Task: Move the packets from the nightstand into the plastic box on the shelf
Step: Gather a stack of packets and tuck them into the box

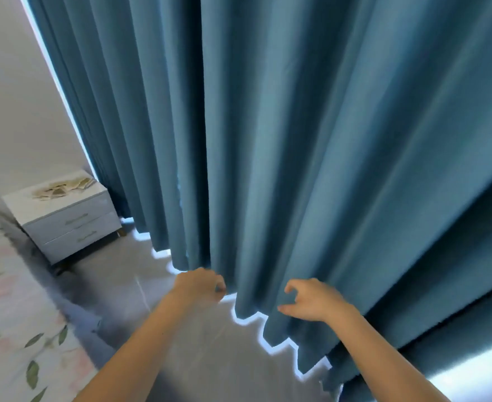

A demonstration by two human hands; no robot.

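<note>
Several pale packets (65, 187) lie in a loose pile on the white top of the grey nightstand (73, 227), far off at the left by the wall. My left hand (200, 284) hangs low in the middle of the view with its fingers loosely curled, holding nothing. My right hand (311, 300) is beside it, fingers relaxed and spread in front of the curtain, also holding nothing. Both hands are well away from the nightstand. The plastic box and the shelf are out of view.
A tall blue curtain (297, 140) fills most of the view, right in front of me, reaching the grey floor (204, 358). A bed with a floral cover (9, 314) runs along the lower left. A strip of floor lies between bed and curtain.
</note>
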